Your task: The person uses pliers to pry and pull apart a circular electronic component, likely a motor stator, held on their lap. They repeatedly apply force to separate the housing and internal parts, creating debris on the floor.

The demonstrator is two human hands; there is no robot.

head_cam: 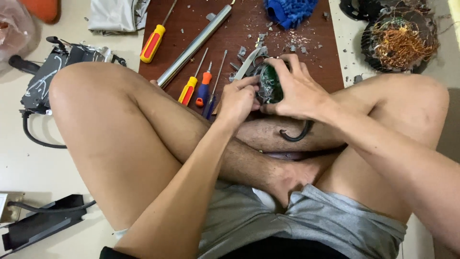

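I sit cross-legged on the floor, both hands over a dark brown wooden board [306, 43]. My right hand [293, 88] is wrapped around a small dark device with a green circuit board [270, 85]; a black cable [297, 134] hangs from it over my shin. My left hand [238, 100] pinches at the device's left edge with its fingertips. A flat silver metal piece [247, 64] sticks out just above my left hand. Whether it is held or lying on the board I cannot tell.
On the board lie a metal tube [194, 46], a large yellow-and-red screwdriver [153, 42], smaller screwdrivers [196, 87], grey fragments [287, 41] and a blue fuzzy cloth [290, 9]. A copper-wound motor part [400, 41] sits right; black electronics [48, 76] and a black bracket [43, 223] lie left.
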